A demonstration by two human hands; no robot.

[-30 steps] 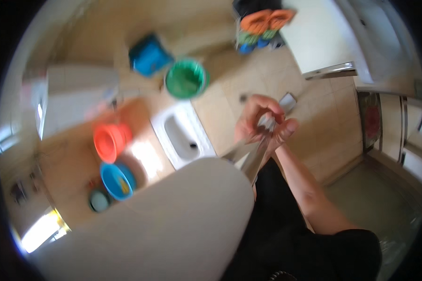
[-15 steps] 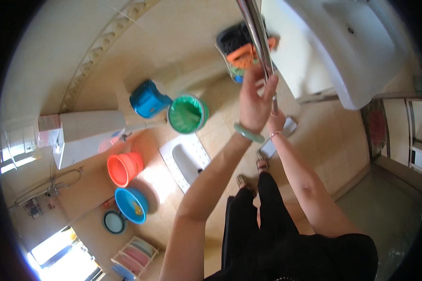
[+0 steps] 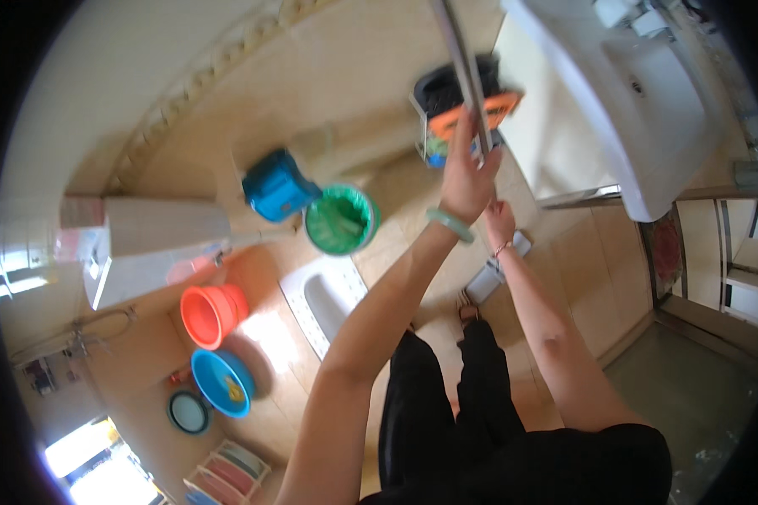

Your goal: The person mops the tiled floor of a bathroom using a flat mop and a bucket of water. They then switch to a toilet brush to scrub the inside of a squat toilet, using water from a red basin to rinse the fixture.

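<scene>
A flat mop with a long metallic pole (image 3: 459,50) stands in front of me, its pole running up past the upper edge of the view. Its pale grey flat head (image 3: 483,283) lies on the tiled floor near my feet. My left hand (image 3: 470,175), with a green bangle at the wrist, is on the pole; the fingers lie fairly straight along it and the thumb is on the other side. Lower down, my right hand (image 3: 499,222) is closed round the pole. Part of the pole's lower end is hidden behind my hands.
A white squat toilet (image 3: 322,299) is set in the floor. Around it stand a green-lined bin (image 3: 343,220), a blue stool (image 3: 278,185), red buckets (image 3: 213,313) and a blue basin (image 3: 219,383). A washbasin (image 3: 623,126) juts out at right; a rack with black and orange items (image 3: 459,88) is ahead.
My view has shifted slightly. The left hand's fingers are straighter along the pole, while the right hand keeps its hold. The mop head stays on the floor, and one foot has moved back.
</scene>
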